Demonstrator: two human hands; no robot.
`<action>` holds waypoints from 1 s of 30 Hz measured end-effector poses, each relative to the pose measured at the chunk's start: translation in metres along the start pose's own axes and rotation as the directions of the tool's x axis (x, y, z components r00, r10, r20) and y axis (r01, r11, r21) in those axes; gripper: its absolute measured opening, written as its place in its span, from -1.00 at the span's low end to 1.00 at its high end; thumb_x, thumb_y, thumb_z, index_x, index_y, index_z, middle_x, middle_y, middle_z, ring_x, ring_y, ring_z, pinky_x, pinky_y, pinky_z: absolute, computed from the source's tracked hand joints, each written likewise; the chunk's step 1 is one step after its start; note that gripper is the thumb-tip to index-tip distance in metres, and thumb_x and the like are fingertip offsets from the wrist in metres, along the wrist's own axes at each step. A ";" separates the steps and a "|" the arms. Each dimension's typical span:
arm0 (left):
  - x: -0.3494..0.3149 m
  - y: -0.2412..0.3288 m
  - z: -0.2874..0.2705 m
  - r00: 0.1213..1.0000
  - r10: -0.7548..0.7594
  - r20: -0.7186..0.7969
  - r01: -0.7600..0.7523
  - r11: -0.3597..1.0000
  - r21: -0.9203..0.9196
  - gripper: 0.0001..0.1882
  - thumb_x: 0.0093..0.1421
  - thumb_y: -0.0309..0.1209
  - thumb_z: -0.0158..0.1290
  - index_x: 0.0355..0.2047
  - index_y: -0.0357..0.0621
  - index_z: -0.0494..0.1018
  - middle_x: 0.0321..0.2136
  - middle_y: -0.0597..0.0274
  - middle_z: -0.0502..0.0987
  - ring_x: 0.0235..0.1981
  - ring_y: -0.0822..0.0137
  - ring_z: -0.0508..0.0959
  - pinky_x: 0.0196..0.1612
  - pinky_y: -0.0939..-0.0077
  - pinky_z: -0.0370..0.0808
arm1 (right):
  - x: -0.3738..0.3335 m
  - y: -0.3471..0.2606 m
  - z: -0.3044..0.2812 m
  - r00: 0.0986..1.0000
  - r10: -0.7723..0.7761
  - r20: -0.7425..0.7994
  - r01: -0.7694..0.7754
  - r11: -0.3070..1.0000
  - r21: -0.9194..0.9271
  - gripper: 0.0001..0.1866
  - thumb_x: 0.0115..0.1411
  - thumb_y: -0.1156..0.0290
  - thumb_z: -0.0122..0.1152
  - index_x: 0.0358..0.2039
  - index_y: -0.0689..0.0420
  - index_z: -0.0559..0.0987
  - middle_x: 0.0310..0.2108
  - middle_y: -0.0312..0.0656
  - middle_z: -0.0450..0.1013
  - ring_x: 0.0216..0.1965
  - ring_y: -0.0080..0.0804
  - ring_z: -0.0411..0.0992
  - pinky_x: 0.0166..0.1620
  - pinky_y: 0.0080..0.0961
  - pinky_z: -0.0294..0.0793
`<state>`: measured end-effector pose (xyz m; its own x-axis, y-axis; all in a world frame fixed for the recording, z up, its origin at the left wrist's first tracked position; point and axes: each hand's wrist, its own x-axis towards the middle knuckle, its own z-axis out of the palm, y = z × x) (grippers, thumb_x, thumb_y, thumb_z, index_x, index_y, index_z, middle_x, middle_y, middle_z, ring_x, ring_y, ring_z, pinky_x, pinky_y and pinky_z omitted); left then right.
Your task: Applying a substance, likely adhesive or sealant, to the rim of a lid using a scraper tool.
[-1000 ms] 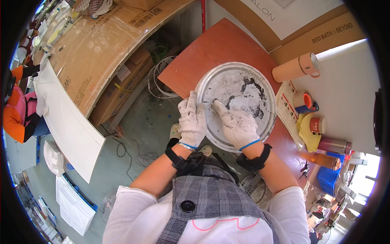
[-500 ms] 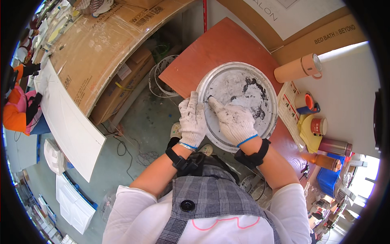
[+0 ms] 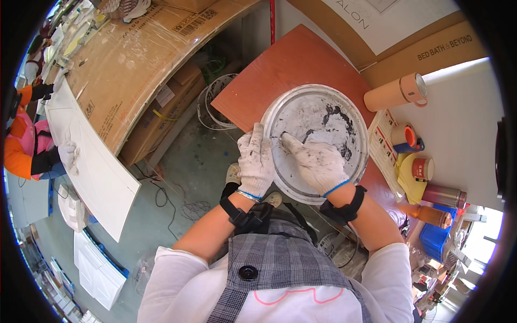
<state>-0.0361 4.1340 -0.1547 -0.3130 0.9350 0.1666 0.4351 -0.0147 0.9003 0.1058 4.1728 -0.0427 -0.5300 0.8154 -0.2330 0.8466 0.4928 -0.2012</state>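
- The round grey tray (image 3: 318, 141), smeared with white and black paste, lies flat on the reddish board (image 3: 280, 75) that serves as worktop, its near rim overhanging toward the person.
- Left hand (image 3: 256, 161), gloved, has its grip closed over the tray's left rim, fingers on top.
- Right hand (image 3: 318, 161), gloved, lies inside the tray with its grip open, holding nothing, one finger stretched out and pressed into the paste.
- Risk, as I judge it: pressing hard near the overhanging rim could tip the tray off the board; wet paste could make the left grip slip.
- A peach flask (image 3: 396, 92) lies on the white table (image 3: 463, 124) beyond.
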 end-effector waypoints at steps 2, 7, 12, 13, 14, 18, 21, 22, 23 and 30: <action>0.000 0.002 0.002 1.000 -0.002 0.005 0.002 1.000 -0.009 -0.53 0.33 -0.34 -0.10 0.20 -0.29 0.29 -0.02 -0.15 0.35 0.01 0.02 0.39 0.11 0.27 0.33 | 0.003 -0.001 0.007 0.997 -0.037 -0.071 0.039 0.999 0.030 -0.56 0.19 0.40 -0.12 0.10 -0.01 0.44 -0.33 -0.04 0.55 -0.26 -0.05 0.52 -0.22 -0.14 0.49; -0.003 0.000 0.002 1.000 0.008 0.011 -0.008 0.998 0.058 -0.50 0.31 -0.38 -0.06 0.22 -0.32 0.25 -0.03 -0.13 0.36 0.01 -0.01 0.37 0.09 0.24 0.34 | 0.006 0.001 0.020 0.979 0.191 -0.066 -0.191 0.981 -0.004 -0.49 0.23 0.39 -0.18 0.22 -0.11 0.36 -0.32 -0.02 0.54 -0.25 0.00 0.51 -0.17 -0.12 0.48; -0.001 0.002 0.005 1.000 0.010 0.020 -0.010 0.999 0.034 -0.50 0.31 -0.37 -0.05 0.22 -0.30 0.26 -0.02 -0.13 0.35 0.01 -0.02 0.37 0.08 0.22 0.36 | 0.018 0.005 0.008 0.972 0.218 -0.085 -0.215 0.975 0.050 -0.49 0.22 0.40 -0.21 0.20 -0.09 0.38 -0.28 0.00 0.54 -0.21 0.01 0.51 -0.13 -0.12 0.47; 0.000 0.003 0.004 1.000 0.018 0.012 -0.019 0.999 0.029 -0.50 0.31 -0.37 -0.05 0.22 -0.29 0.26 -0.02 -0.13 0.35 0.01 -0.02 0.37 0.08 0.22 0.36 | 0.022 0.006 0.007 0.970 0.223 -0.092 -0.220 0.975 0.043 -0.49 0.22 0.40 -0.21 0.20 -0.09 0.39 -0.27 0.01 0.54 -0.21 0.01 0.51 -0.12 -0.13 0.47; 0.000 0.003 0.004 1.000 0.020 0.012 -0.020 0.999 0.031 -0.50 0.31 -0.37 -0.05 0.22 -0.29 0.26 -0.02 -0.13 0.35 0.01 -0.02 0.37 0.08 0.22 0.36 | 0.020 0.007 0.006 0.970 0.223 -0.093 -0.220 0.975 0.045 -0.49 0.22 0.40 -0.21 0.20 -0.09 0.39 -0.27 0.01 0.54 -0.21 0.01 0.51 -0.12 -0.13 0.47; -0.001 0.004 0.002 0.999 -0.035 0.034 0.034 0.998 0.048 -0.49 0.31 -0.36 -0.05 0.23 -0.29 0.25 -0.01 -0.12 0.35 0.03 0.00 0.37 0.09 0.24 0.35 | 0.017 0.005 -0.002 0.985 0.168 -0.041 -0.168 0.986 0.000 -0.56 0.24 0.39 -0.18 0.13 0.04 0.41 -0.26 0.09 0.54 -0.18 0.02 0.51 -0.15 -0.09 0.48; 0.001 0.006 0.004 0.999 -0.030 0.045 0.028 0.999 0.041 -0.49 0.30 -0.36 -0.05 0.23 -0.29 0.24 -0.01 -0.12 0.34 0.03 0.00 0.36 0.10 0.24 0.35 | 0.023 0.006 -0.005 0.987 0.153 -0.052 -0.153 0.988 0.007 -0.57 0.24 0.39 -0.19 0.11 0.06 0.41 -0.27 0.08 0.54 -0.19 0.01 0.51 -0.16 -0.10 0.48; 0.001 0.006 0.003 0.999 -0.028 0.042 0.025 0.998 0.054 -0.49 0.30 -0.36 -0.05 0.23 -0.29 0.24 -0.01 -0.13 0.34 0.03 0.00 0.37 0.09 0.24 0.35 | 0.025 0.006 -0.004 0.988 0.147 -0.047 -0.147 0.989 -0.001 -0.58 0.25 0.38 -0.19 0.10 0.06 0.42 -0.29 0.07 0.55 -0.21 0.00 0.52 -0.17 -0.10 0.48; 0.001 0.004 0.003 0.999 -0.029 0.040 0.027 0.998 0.054 -0.49 0.30 -0.36 -0.05 0.23 -0.29 0.24 -0.01 -0.13 0.34 0.03 0.00 0.37 0.09 0.24 0.35 | 0.024 0.008 -0.002 0.988 0.144 -0.047 -0.144 0.990 -0.001 -0.58 0.25 0.38 -0.19 0.10 0.06 0.42 -0.29 0.07 0.55 -0.21 0.00 0.52 -0.17 -0.10 0.48; 0.002 0.002 0.004 0.999 -0.003 0.046 0.002 1.000 0.015 -0.47 0.32 -0.32 -0.07 0.24 -0.30 0.22 -0.01 -0.14 0.33 0.02 0.00 0.37 0.09 0.25 0.34 | 0.026 0.019 0.006 0.989 0.061 -0.134 -0.067 0.997 -0.037 -0.58 0.27 0.36 -0.18 0.12 0.03 0.42 -0.33 0.04 0.55 -0.27 0.01 0.52 -0.21 -0.08 0.48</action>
<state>-0.0323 4.1370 -0.1538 -0.2748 0.9504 0.1455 0.4472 -0.0076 0.8944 0.1079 4.2015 -0.0586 -0.4659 0.8772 -0.1155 0.8812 0.4483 -0.1498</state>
